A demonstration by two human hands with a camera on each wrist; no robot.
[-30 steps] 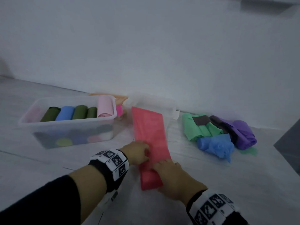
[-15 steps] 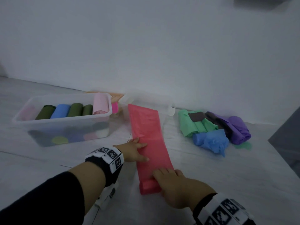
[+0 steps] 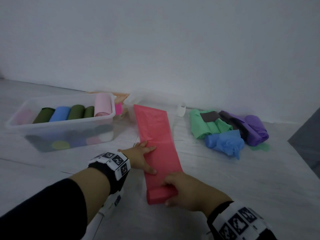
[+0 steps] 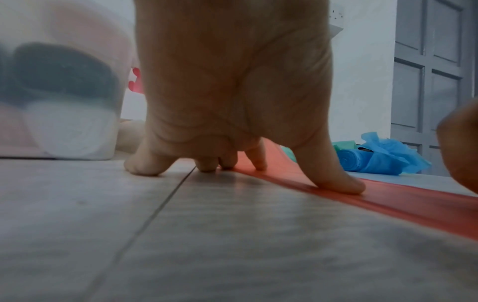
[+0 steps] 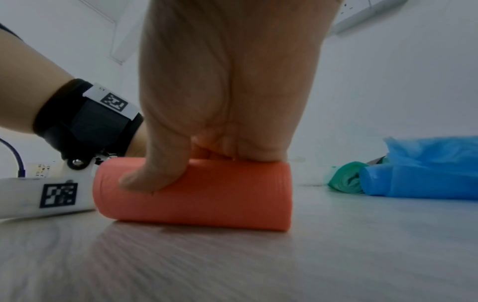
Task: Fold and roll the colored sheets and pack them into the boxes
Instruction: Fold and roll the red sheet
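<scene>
A long folded red sheet (image 3: 156,135) lies on the floor, its far end resting on an empty clear box (image 3: 174,104). Its near end is a short roll (image 3: 160,196) (image 5: 196,194). My right hand (image 3: 187,191) (image 5: 222,114) grips that roll, thumb on the near side and fingers over the top. My left hand (image 3: 140,158) (image 4: 232,102) lies flat with spread fingers, pressing the sheet's left edge (image 4: 388,200) to the floor. A clear box (image 3: 20,118) on the left holds several rolled sheets, a pink roll (image 3: 103,104) at its right end.
A heap of loose green (image 3: 209,125), blue (image 3: 225,144) and purple (image 3: 254,129) sheets lies on the floor at the right. A white wall runs behind the boxes. A grey door (image 4: 437,81) stands at the far right. Pale floor tiles surround the sheet.
The rolled near end of the red sheet has grown thicker under my right hand. My left hand has opened flat and slid up along the sheet's left edge.
</scene>
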